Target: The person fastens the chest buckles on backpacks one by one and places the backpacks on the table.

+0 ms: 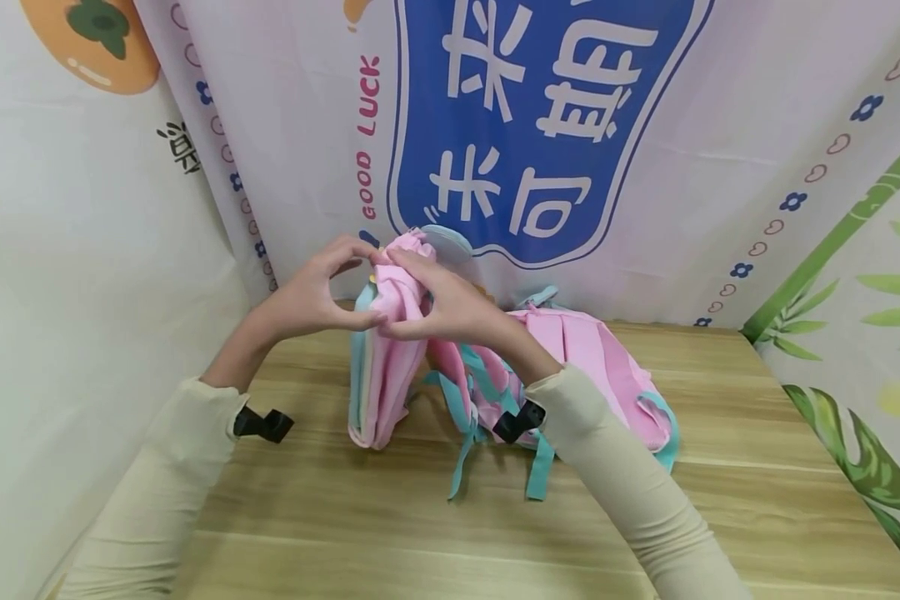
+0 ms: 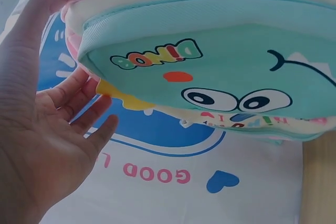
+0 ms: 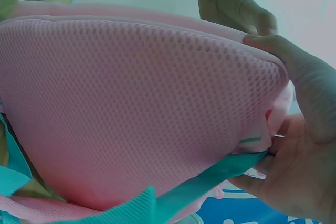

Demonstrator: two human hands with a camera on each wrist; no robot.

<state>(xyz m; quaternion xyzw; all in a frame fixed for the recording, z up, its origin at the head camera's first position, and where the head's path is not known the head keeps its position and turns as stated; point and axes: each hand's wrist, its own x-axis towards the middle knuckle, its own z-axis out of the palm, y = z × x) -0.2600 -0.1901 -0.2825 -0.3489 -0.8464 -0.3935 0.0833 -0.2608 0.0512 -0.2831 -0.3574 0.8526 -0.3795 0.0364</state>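
The head view is bright, shadows soft on the tabletop (image 1: 345, 517) — both wrist views dimmer, the right hazy with upper-right glare.

Count, landmark = held backpack (image 1: 390, 367). Backpacks: 2, the landmark plus one lying backpack (image 1: 588, 354) to its right. Hands: 2, left hand (image 1: 315, 292) and right hand (image 1: 453, 304), both at the landmark's upper end. Printed eyes (image 2: 265, 100): 2, on its front. Surface (image 1: 330, 533): 1, beneath it. Blue panel (image 1: 487, 137): 1, behind it, bearing 4 large white characters (image 1: 468, 183). Black wrist mounts (image 1: 266, 423): 2, one either side.
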